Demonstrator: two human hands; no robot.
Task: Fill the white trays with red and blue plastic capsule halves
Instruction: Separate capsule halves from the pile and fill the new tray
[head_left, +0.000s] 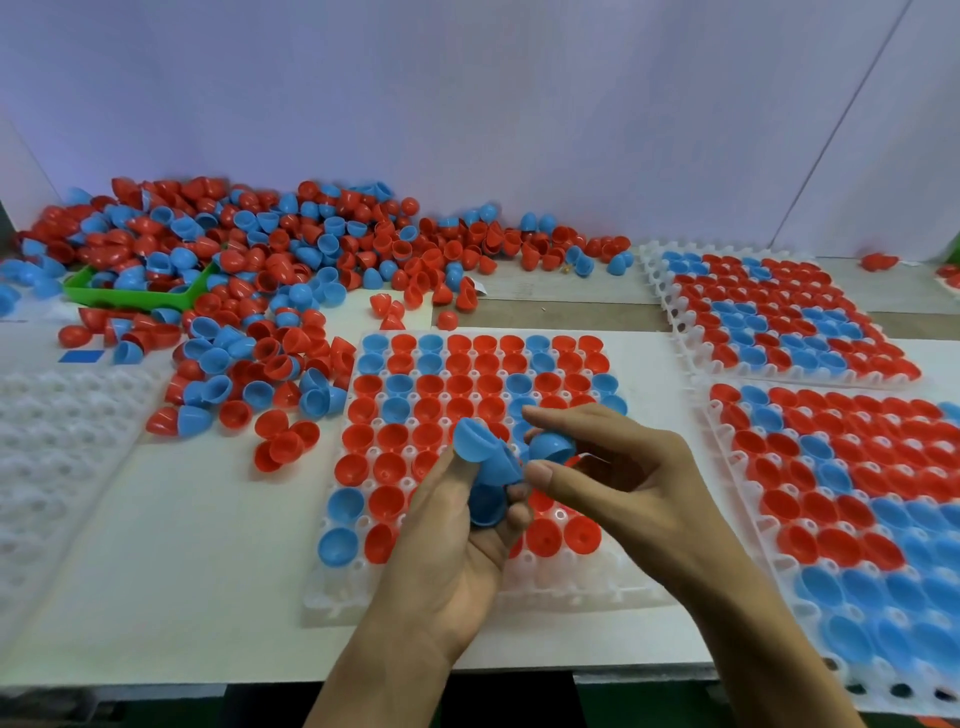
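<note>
Several nested blue plastic capsule halves (485, 457) are gripped in the curled fingers of the left hand (457, 540) above the middle white moulded plastic tray (332, 597), whose near rows are partly unfilled. One blue plastic capsule half (550, 447) is pinched between thumb and fingers of the right hand (623, 483). Two filled white trays (675, 312) are seen on the right of the white desk (208, 571). A loose heap of red and blue halves (270, 260) is spread behind, around a green plastic bin (130, 297).
</note>
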